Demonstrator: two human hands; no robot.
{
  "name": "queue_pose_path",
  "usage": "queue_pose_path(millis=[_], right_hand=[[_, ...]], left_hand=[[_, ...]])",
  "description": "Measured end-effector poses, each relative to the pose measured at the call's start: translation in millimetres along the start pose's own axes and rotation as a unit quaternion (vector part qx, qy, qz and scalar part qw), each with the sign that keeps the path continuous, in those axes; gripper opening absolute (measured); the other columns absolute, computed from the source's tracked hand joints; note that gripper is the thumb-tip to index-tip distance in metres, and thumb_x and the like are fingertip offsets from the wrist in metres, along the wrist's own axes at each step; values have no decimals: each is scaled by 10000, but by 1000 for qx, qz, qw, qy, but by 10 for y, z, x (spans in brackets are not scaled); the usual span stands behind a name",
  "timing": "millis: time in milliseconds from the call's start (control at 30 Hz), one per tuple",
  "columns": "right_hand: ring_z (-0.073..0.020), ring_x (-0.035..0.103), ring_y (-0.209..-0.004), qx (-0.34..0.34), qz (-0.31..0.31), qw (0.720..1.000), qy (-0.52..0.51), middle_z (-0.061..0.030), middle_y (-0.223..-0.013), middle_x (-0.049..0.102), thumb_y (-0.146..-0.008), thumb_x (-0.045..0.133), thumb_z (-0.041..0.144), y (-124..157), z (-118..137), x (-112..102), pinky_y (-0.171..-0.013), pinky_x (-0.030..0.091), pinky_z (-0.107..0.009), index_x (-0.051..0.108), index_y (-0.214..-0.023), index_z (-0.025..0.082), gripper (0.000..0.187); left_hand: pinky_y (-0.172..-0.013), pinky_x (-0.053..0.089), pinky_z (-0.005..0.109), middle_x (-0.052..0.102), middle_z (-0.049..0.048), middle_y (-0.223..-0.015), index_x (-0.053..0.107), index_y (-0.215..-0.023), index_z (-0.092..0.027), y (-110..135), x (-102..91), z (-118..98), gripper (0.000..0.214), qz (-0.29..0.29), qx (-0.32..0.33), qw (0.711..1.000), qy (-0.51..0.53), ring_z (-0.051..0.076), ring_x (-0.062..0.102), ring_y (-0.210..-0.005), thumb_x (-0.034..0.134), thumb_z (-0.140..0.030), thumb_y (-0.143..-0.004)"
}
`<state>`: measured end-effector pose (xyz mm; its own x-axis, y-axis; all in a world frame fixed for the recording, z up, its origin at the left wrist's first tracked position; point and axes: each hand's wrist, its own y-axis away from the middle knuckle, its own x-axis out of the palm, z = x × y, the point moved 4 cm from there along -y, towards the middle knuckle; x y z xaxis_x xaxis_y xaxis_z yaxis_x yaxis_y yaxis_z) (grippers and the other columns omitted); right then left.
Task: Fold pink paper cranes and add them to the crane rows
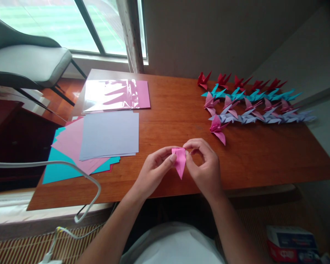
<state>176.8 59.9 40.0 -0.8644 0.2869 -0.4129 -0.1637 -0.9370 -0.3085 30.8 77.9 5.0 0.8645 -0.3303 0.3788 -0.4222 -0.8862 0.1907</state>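
Between my two hands, just above the table's near edge, is a folded piece of pink origami paper [180, 163], its pointed end facing me. My left hand [160, 165] pinches its left side, the thumb lying on the front. At the upper right corner my right hand [205, 163] pinches the paper with thumb and forefinger. The backs of the folds are hidden. Closest to my right hand on the table stands a magenta paper crane [218, 129].
Rows of folded cranes, red [224, 80], turquoise [238, 94], pink [229, 106] and pale lilac [247, 116], line the table [170, 110] at right. Lilac sheets [110, 134] lie over pink and turquoise paper [60, 170] at left. A plastic-wrapped pack [110, 95] is behind. A white cable [96, 183] curves lower left.
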Motion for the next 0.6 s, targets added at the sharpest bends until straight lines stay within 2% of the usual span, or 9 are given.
queue_pose_path(millis=[300, 600], right_hand=[[-199, 640, -906, 67, -15, 990, -124, -28, -936, 660, -882, 620, 188, 59, -126, 87, -808, 516, -341, 660, -891, 234, 62], [-194, 644, -878, 75, -46, 983, -164, -24, -896, 667, -844, 684, 206, 57, -147, 79, -766, 521, -325, 687, -788, 232, 62]], left_hand=[[-903, 511, 287, 761, 98, -1127, 734, -1178, -154, 8, 11, -13, 359, -3, -6, 1000, -3, 253, 678, -1070, 706, -378, -899], [-871, 512, 280, 766, 97, -1100, 742, -1167, -149, 2, 11, -15, 349, -2, -10, 1000, -2, 245, 681, -1031, 708, -367, -897]])
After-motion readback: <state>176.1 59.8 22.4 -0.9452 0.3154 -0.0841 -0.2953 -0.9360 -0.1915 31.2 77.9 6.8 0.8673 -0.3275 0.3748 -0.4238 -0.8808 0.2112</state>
